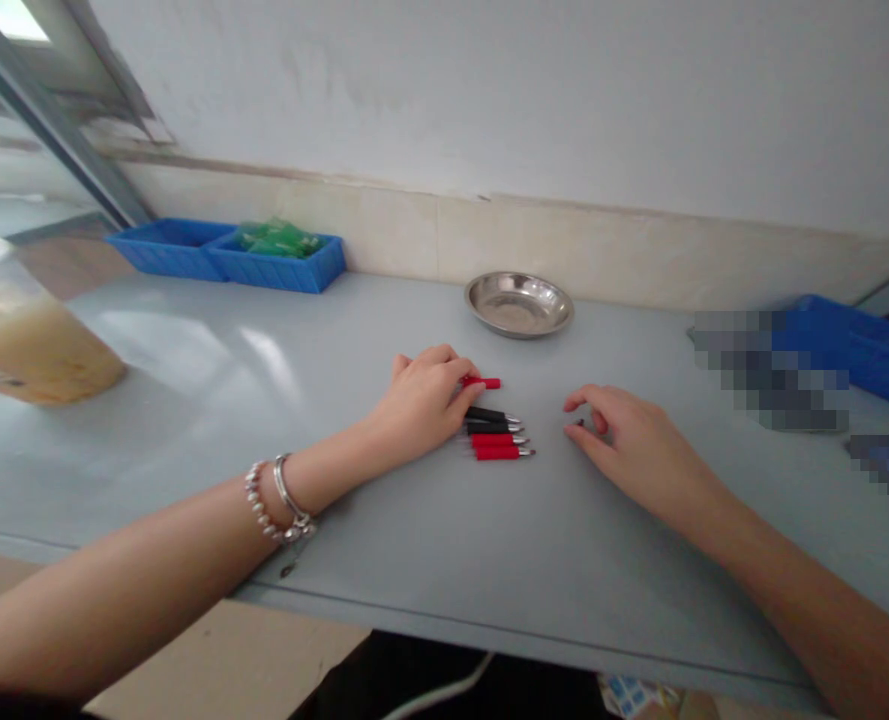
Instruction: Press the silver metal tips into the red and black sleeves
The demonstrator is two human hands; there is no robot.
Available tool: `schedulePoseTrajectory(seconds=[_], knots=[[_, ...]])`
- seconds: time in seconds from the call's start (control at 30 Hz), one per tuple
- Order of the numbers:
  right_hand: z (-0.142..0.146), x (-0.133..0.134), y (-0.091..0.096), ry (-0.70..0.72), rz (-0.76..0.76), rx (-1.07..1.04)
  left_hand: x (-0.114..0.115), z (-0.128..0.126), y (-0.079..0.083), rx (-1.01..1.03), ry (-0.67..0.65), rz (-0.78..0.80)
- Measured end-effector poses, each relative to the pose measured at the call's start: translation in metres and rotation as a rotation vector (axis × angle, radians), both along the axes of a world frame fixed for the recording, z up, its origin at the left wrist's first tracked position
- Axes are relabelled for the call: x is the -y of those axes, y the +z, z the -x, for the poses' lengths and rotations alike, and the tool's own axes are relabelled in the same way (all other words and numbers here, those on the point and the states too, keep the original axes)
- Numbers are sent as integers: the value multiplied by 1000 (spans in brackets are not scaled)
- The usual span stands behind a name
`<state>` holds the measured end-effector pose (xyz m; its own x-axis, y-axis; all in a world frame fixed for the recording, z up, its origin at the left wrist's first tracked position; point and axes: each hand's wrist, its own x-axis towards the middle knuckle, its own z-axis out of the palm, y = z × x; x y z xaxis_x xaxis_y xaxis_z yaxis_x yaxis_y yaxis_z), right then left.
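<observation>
My left hand (pixel 435 395) is closed around a red pen barrel (pixel 492 383), whose red end sticks out to the right with no metal tip showing. Just below those fingers lie several pens side by side: black pens (pixel 493 428) and red pens (pixel 498 453), each with a silver tip pointing right. My right hand (pixel 624 430) hovers to the right of the pens, thumb and fingers curled toward each other. A small dark piece (pixel 580 422) shows at its thumb; its kind is too small to make out.
A round steel dish (pixel 519 305) stands near the wall. Blue bins (pixel 279 265) sit at the back left, one holding green plastic. A cup with a light-brown drink (pixel 39 340) is at far left. Another blue bin (pixel 864 345) and blurred-out items are at right.
</observation>
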<state>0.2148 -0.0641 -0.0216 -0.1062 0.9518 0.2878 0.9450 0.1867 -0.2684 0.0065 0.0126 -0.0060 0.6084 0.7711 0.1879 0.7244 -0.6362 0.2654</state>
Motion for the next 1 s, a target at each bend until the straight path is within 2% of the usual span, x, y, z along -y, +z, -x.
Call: schedulePoseTrajectory(seconds=[0.1, 0.17, 0.27, 0.37, 0.5, 0.63, 1.0], knots=[[4, 2, 6, 56, -77, -69, 1, 0, -1, -42, -8, 15], [8, 5, 10, 190, -97, -135, 2, -1, -1, -59, -11, 13], [12, 9, 14, 427, -43, -185, 4, -2, -1, -77, -10, 16], [15, 13, 14, 536, 47, -194, 5, -2, -1, -78, -7, 19], [18, 14, 11, 550, 148, -163, 5, -2, -2, -65, -17, 18], [20, 14, 10, 555, 186, -130, 6, -2, -3, -41, -37, 12], [22, 14, 7, 492, 88, -109, 8, -3, -1, -19, -49, 9]])
